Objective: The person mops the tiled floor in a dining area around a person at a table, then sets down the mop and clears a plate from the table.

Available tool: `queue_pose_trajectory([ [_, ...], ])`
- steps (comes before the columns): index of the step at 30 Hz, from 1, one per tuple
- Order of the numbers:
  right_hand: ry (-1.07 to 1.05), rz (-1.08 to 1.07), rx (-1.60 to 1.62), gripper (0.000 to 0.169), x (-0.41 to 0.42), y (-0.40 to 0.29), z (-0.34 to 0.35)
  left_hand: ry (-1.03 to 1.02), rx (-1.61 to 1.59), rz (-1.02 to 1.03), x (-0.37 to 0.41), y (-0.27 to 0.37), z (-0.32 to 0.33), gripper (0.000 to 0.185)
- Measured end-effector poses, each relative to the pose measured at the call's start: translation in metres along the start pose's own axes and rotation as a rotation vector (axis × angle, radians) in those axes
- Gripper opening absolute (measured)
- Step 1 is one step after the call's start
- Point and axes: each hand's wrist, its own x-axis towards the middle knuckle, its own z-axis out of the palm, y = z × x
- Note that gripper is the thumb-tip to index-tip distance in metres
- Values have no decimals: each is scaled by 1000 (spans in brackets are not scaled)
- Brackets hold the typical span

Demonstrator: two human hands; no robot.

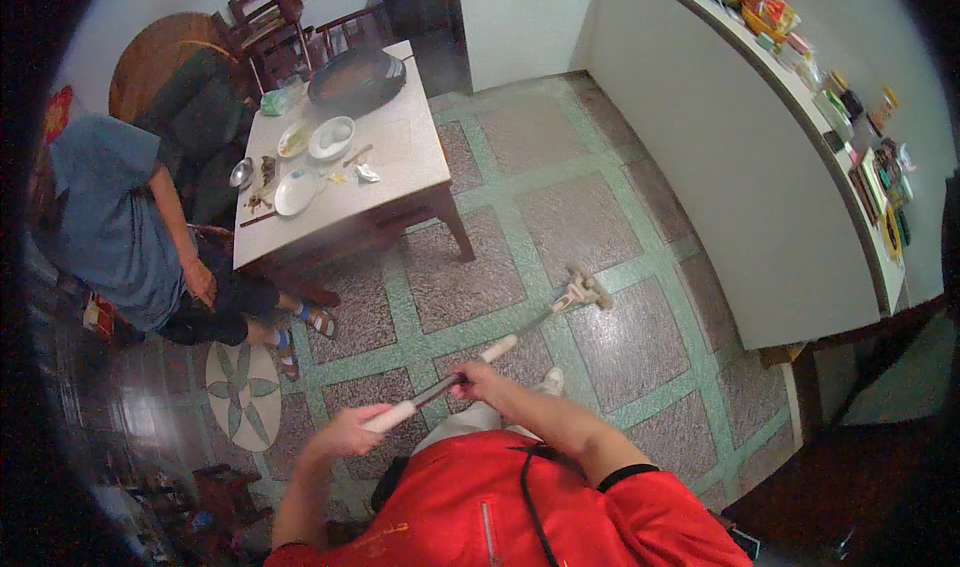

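My left hand (356, 430) grips the pale upper handle of a mop (534, 319), and my right hand (474, 383) is closed around its metal shaft farther along. The shaft slants away from me to the upper right. At its far end the mop head (587, 289) rests on the tiled floor (630, 327), between the table and the long white counter. Which kind of mop head it is cannot be told clearly.
A person in a blue shirt (112, 192) sits left of a table (375, 192) bearing plates, bowls and a large dark round pan (357, 79). A counter (675, 139) with packets and jars curves along the right. A dark stool (229, 488) is at lower left.
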Motion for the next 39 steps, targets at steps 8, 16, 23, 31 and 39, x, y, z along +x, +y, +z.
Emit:
queue_pose_trajectory([
  [8, 377, -691, -11, 20, -30, -116, -134, 28, -220, 157, 181, 57, 141, 50],
  [16, 693, -999, -1348, 48, -99, -170, -138, 36, -230, 199, 272, 121, 132, 47],
  [23, 359, -758, -2057, 25, -72, -100, -53, 45, -117, 38, 179, 36, 78, 53],
  [31, -606, -619, -2019, 27, -7, 23, 71, -80, -15, -56, 7, -66, -33, 58],
  [39, -328, -575, -2094, 25, -2, 2, 44, -84, 60, -50, 47, -42, -23, 58],
])
